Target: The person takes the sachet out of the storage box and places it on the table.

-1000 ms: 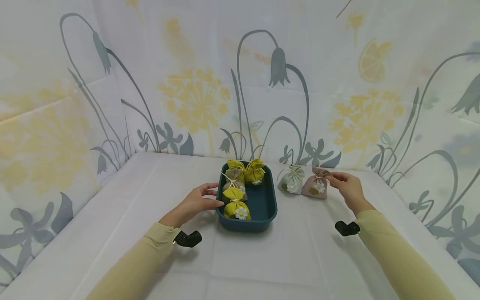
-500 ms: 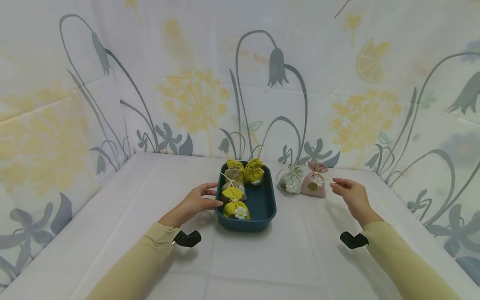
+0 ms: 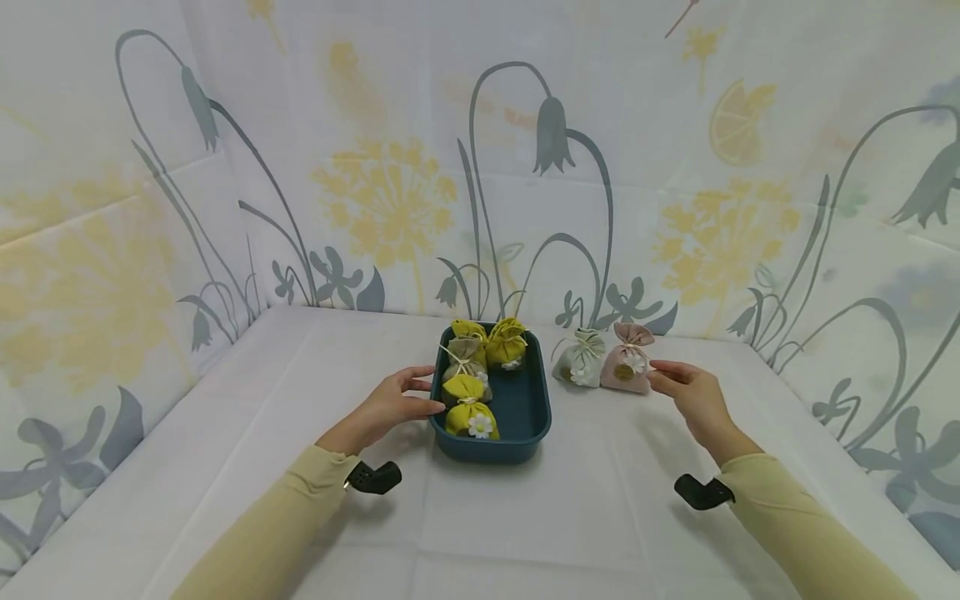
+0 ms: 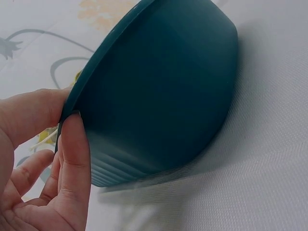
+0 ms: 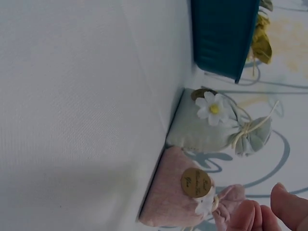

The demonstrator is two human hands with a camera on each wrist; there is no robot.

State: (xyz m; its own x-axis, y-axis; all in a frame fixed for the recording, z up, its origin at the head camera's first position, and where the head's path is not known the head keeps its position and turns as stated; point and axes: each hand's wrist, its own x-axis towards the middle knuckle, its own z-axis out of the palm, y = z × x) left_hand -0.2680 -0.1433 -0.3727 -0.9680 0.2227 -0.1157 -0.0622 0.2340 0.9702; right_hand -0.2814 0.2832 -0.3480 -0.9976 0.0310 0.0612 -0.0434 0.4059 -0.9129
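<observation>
My left hand (image 3: 392, 402) pinches the left rim of a dark teal plastic bin (image 3: 491, 451); the left wrist view shows a digit on each side of that rim. Inside the bin, several drawstring pouches sit along the left and back, among them a front yellow pouch (image 3: 471, 414) with a white flower and a beige pouch (image 3: 467, 367). My right hand (image 3: 693, 400) is beside a pink pouch (image 3: 624, 371), fingertips right at its right side, nothing between thumb and fingers. That pouch stands upright, with a round tag (image 5: 196, 183) and a white flower.
Left of the pink pouch stands a pale green pouch (image 3: 581, 362), close against it. White cloth covers the table (image 3: 525, 525). A flower-printed curtain (image 3: 390, 208) rises behind and at both sides.
My right hand let go of the pink pouch's top, drew off to the right, then came back to its side. The pouch straightened upright. The left hand stays at the bin.
</observation>
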